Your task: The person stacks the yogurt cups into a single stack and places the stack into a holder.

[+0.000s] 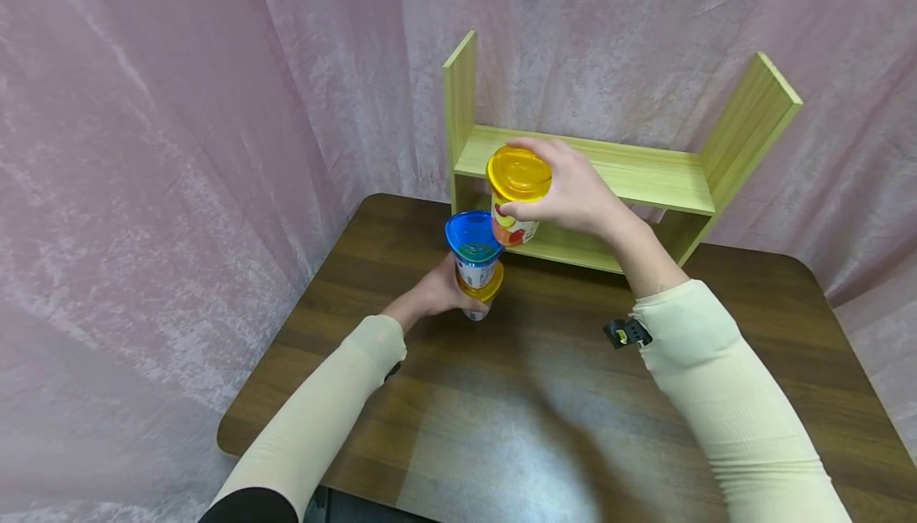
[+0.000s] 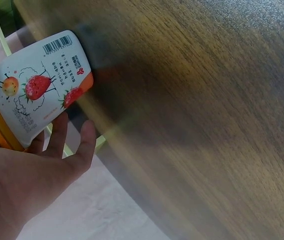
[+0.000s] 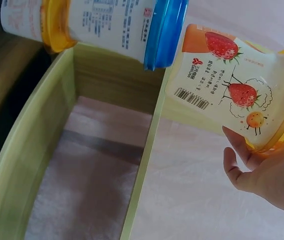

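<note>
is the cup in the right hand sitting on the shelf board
No, the right hand holds the yellow-lidded cup in the air in front of the wooden shelf, beside the blue-lidded cup.

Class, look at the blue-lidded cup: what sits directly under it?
Under the blue-lidded cup sits a yellow-lidded cup, gripped by the left hand. Fingers hide its base.

Bright, even light; wrist views blurred, soft glare on the table (image 1: 501, 443).

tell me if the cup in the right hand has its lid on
On. A yellow lid caps the cup held by the right hand.
</note>
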